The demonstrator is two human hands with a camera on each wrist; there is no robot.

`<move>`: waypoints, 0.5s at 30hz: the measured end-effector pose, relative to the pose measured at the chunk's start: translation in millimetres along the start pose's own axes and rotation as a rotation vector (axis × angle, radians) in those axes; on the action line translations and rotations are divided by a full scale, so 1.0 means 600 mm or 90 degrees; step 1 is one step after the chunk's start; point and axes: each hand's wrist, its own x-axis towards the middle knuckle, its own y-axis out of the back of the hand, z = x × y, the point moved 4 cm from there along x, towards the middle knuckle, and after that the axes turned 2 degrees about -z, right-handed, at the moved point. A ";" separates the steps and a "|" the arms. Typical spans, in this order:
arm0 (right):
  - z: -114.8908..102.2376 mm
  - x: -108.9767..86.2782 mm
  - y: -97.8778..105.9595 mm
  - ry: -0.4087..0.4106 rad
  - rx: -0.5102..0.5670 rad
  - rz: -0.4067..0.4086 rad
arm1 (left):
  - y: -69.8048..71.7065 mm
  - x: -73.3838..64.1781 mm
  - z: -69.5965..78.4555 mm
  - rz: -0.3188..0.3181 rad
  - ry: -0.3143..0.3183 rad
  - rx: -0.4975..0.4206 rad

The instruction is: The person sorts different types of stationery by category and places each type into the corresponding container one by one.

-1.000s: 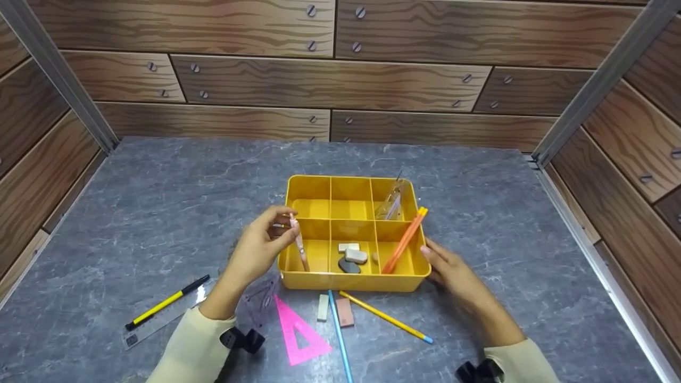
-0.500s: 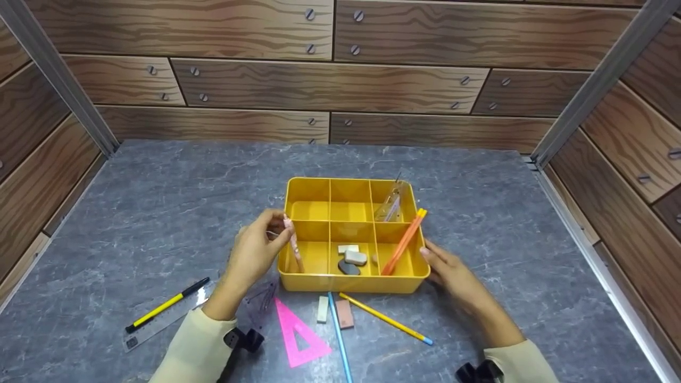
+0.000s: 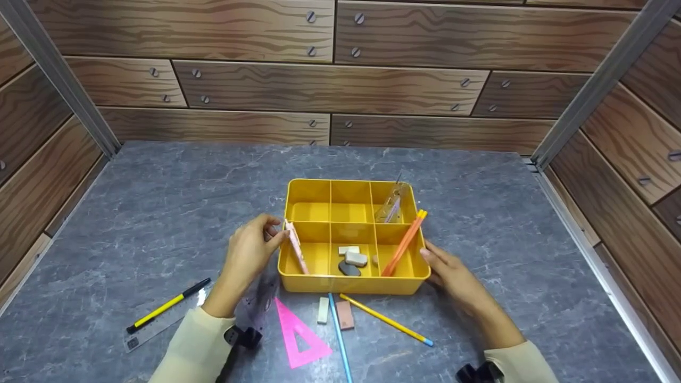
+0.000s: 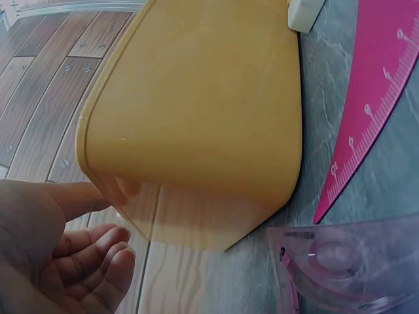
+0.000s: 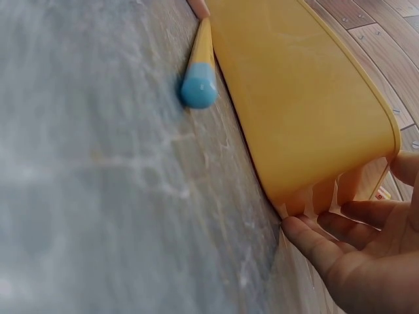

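A yellow divided box (image 3: 351, 283) stands mid-table. In its front left compartment a pink pen (image 3: 296, 249) leans against the left wall. My left hand (image 3: 251, 250) is just outside that wall, thumb tip at the rim by the pen's upper end. In the left wrist view the left hand's fingers (image 4: 98, 261) bend loosely around nothing. My right hand (image 3: 452, 271) rests straight fingers against the box's right side, thumb at the rim. Orange pencils (image 3: 404, 242) lean in the front right compartment. Erasers (image 3: 355, 258) and a dark oval piece (image 3: 349, 268) lie in the front middle one.
Clear drawing tools (image 3: 391, 205) stand in the back right compartment. Before the box lie a pink set square (image 3: 298, 335), a blue pencil (image 3: 340, 340), a yellow pencil (image 3: 385, 319) and erasers (image 3: 345, 315). Left are a yellow-black pen (image 3: 167, 306) and clear ruler (image 3: 159, 331).
My left hand has let go of the pink pen, which now leans in the front left compartment. That hand has drawn slightly left and down. The right hand has stayed at the box.
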 end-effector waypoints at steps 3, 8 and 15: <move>0.001 0.001 0.000 -0.002 0.004 0.003 | 0.003 0.000 0.001 -0.011 0.002 -0.004; 0.002 0.000 0.001 -0.001 -0.002 0.005 | 0.013 0.001 0.006 -0.026 -0.011 -0.021; 0.001 0.001 0.002 0.001 -0.006 0.006 | 0.031 0.000 0.008 -0.065 -0.034 -0.001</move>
